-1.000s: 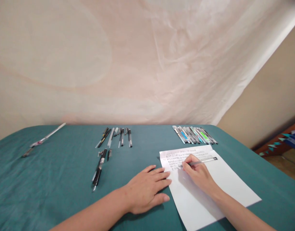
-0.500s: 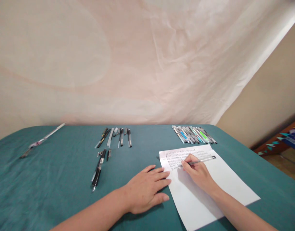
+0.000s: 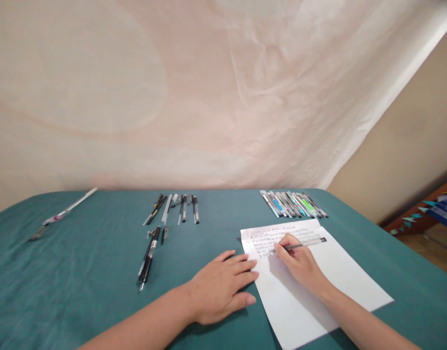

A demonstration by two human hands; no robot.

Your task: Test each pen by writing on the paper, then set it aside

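My right hand (image 3: 298, 262) is closed around a clear-barrelled pen (image 3: 309, 242) with a dark end, its tip down near the last line of writing. Under it lies a white sheet of paper (image 3: 354, 282), its upper part covered with several rows of small handwritten characters. My left hand (image 3: 225, 287) rests flat and open on the cloth, fingers spread, the fingertips at the paper's left edge. It holds nothing.
Teal cloth (image 3: 81, 272) covers the table. Left of my hands lie black pens (image 3: 149, 260), with more pens and caps (image 3: 172, 208) behind them. A tight row of pens (image 3: 293, 204) lies beyond the paper. A long thin wrapped item (image 3: 68, 211) is at far left, and a pale curtain (image 3: 194, 97) hangs behind.
Almost nothing differs. My right hand and the pen have shifted very slightly; my left hand stays where it was.
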